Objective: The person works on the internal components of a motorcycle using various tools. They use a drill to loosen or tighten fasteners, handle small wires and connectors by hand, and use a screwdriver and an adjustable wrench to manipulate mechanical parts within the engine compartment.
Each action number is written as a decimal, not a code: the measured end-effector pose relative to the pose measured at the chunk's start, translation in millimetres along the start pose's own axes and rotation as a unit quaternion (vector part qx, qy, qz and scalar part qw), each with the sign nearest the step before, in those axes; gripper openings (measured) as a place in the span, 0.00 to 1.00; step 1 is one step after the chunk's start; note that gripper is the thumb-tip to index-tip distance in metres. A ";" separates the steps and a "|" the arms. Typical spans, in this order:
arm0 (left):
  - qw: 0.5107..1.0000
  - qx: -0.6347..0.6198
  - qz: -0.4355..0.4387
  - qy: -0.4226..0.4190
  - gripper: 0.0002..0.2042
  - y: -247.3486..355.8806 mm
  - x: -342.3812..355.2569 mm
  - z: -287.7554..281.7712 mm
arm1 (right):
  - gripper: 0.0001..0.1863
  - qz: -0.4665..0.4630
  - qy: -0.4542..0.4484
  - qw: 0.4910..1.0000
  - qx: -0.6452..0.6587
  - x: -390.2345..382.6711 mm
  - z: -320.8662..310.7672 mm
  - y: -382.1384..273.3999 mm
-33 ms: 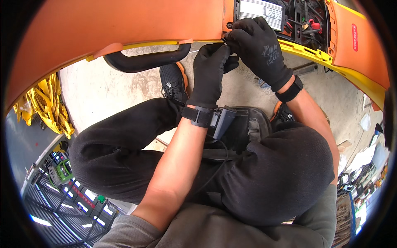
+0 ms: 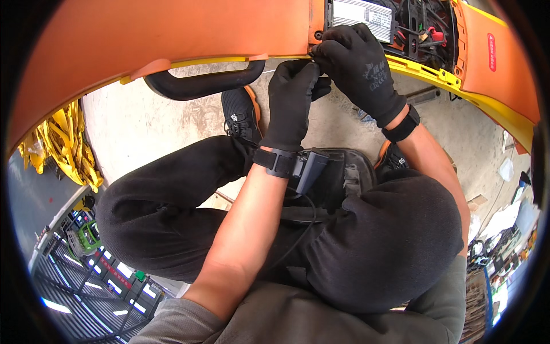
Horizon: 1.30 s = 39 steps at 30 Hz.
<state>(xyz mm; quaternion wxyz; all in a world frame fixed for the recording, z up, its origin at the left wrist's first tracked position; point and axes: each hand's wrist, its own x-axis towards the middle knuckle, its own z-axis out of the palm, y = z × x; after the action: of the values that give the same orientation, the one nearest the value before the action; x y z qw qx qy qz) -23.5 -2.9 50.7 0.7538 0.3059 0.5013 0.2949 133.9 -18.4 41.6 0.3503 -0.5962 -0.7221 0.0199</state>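
Observation:
Both my hands wear black gloves and meet at the lower edge of an orange body panel (image 2: 189, 28), beside an open compartment. My left hand (image 2: 291, 97) is closed, thumb and fingertips pinched together just under the panel's yellow rim. Above it and to the right, my right hand (image 2: 358, 69) is also closed, its fingertips pressed to the panel's corner. Whatever lies between the fingers is too small and covered to make out. Just past the right hand, a silver finned metal box (image 2: 364, 18) sits in the compartment.
A black grab handle (image 2: 200, 83) hangs from the panel left of my hands. Cables and a red connector (image 2: 437, 36) fill the compartment's right side. Yellow plastic parts (image 2: 66, 143) are piled at the left. Papers and loose items (image 2: 504, 221) lie on the right.

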 end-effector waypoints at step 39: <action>0.994 0.019 0.043 0.095 0.15 0.1 -0.7 3.1 | 0.06 0.102 -0.055 0.993 -0.006 -12.3 -17.9 -18.0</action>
<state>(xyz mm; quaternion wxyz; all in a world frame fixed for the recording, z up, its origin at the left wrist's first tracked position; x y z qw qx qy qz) -20.8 -3.8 52.1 0.6833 0.3118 0.5626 0.3454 128.6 -41.3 57.3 0.3026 -0.6671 -0.6755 0.0841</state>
